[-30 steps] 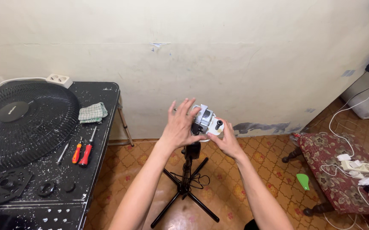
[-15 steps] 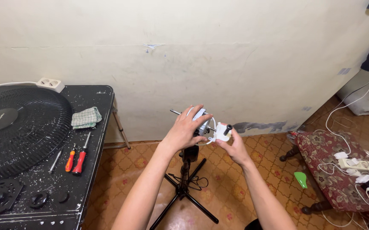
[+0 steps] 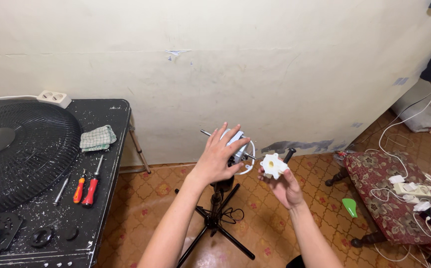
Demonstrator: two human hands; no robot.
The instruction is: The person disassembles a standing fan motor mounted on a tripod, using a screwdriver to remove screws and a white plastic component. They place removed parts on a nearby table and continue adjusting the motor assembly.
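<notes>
My left hand (image 3: 219, 155) is wrapped over a small grey and white fan motor unit (image 3: 238, 149) with a thin metal shaft sticking out, mounted on top of a black tripod stand (image 3: 214, 218). My right hand (image 3: 284, 183) holds a white star-shaped plastic knob (image 3: 273, 165) just right of the motor, apart from it. A black knob handle (image 3: 289, 155) shows behind that hand.
A black table (image 3: 107, 208) at the left carries a black fan grille (image 3: 19, 149), a green checked cloth (image 3: 98, 137), screwdrivers (image 3: 87, 184), small black round parts (image 3: 41, 236) and a power strip (image 3: 54, 98). A patterned stool (image 3: 389, 198) with cables stands at the right. A green object (image 3: 349, 207) lies on the tiled floor.
The white knob has come off the motor unit and my right hand has drawn it away to the right. My left hand stays over the motor. The view has shifted slightly.
</notes>
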